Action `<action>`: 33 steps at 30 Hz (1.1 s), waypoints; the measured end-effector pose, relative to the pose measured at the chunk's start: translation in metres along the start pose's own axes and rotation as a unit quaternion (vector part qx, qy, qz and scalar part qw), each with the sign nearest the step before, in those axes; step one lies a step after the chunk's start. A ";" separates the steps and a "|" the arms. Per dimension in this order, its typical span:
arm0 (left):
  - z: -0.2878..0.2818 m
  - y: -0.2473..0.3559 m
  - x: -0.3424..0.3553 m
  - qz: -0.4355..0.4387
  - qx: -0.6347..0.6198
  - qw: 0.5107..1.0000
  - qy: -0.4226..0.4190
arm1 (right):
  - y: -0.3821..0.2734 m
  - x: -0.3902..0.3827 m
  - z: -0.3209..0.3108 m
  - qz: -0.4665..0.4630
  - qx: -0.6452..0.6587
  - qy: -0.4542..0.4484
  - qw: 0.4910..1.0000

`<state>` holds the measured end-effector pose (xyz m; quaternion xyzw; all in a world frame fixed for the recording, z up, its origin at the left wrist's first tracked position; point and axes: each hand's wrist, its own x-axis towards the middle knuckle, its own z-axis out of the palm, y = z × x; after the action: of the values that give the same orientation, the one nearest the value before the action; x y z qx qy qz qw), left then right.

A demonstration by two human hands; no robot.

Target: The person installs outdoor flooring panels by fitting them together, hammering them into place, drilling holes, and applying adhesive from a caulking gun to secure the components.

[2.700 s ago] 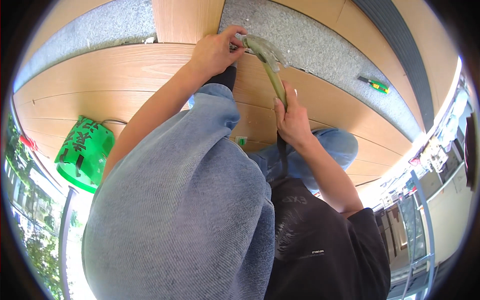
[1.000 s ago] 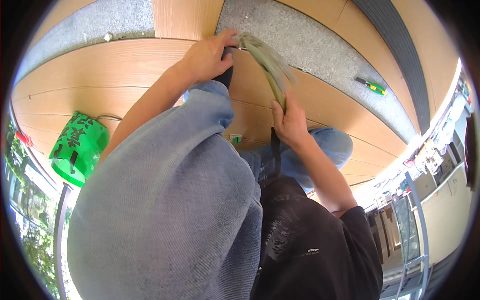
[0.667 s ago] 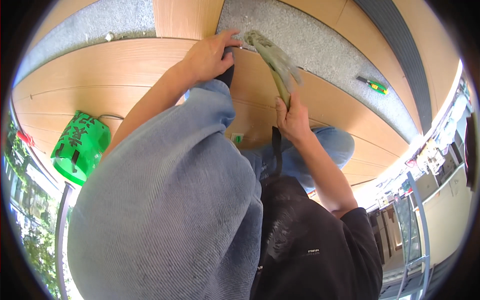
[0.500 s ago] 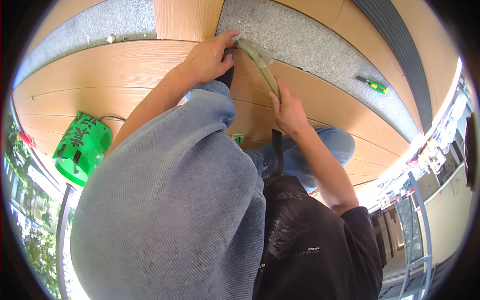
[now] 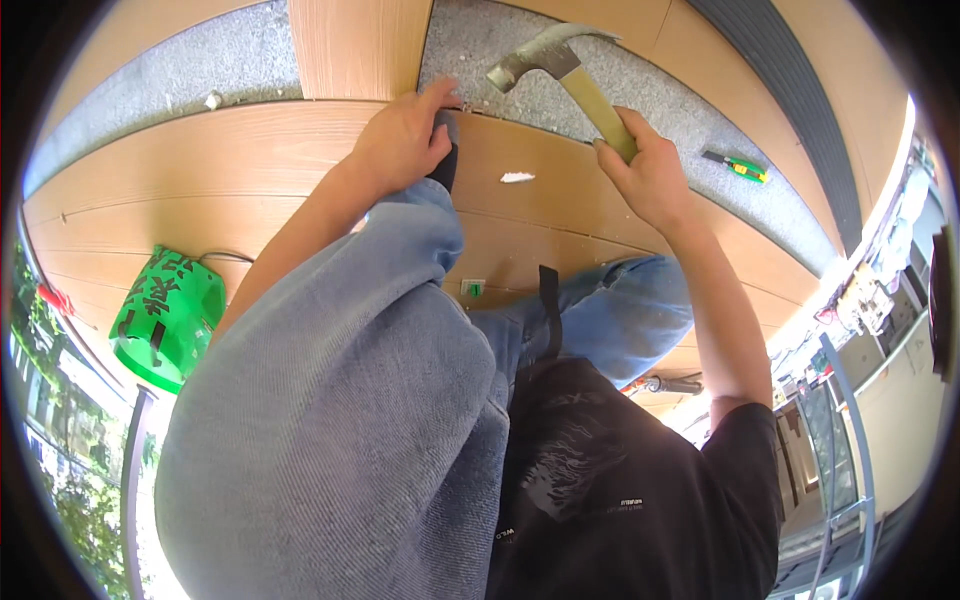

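My right hand [image 5: 650, 175] grips the pale handle of a claw hammer [image 5: 560, 60], whose metal head is raised over the strip of grey floor. My left hand [image 5: 400, 140] rests by the end of a short wood-grain plank [image 5: 360, 50]. Its thumb and forefinger are apart, the fingertips near the joint with the long brown planks [image 5: 240, 150]; nothing shows in it. Just beside it is my dark shoe or sock, below the jeans leg. A small white patch [image 5: 517, 178] lies on the plank between my hands.
A green-and-black utility knife [image 5: 738, 166] lies on the grey speckled floor [image 5: 660, 120] at right. A green bucket-like container [image 5: 170, 315] with dark markings stands at left. A dark ribbed strip [image 5: 790, 90] runs along the far right. A small green-and-white piece [image 5: 474, 288] sits near my knees.
My right hand has lifted the hammer up and to the right, away from the plank's end. My left hand stays at nearly the same place.
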<state>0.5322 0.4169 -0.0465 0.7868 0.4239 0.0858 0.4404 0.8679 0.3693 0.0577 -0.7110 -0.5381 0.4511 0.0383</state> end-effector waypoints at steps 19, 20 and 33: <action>-0.116 -0.024 -0.374 -0.346 -0.016 0.837 0.425 | 0.135 0.044 0.020 -0.153 -0.252 0.001 0.956; -0.114 -0.015 -0.428 -0.377 0.028 0.810 0.448 | 0.096 0.035 0.022 -0.078 -0.255 -0.035 0.963; 0.047 0.000 -0.453 -0.329 0.063 0.917 0.215 | 0.181 -0.102 0.011 -0.175 -0.247 0.324 0.896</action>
<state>0.2732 0.0513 0.0333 0.5916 0.7477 0.0765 0.2916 0.9911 0.2074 0.0152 -0.6984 -0.7060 0.0349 0.1123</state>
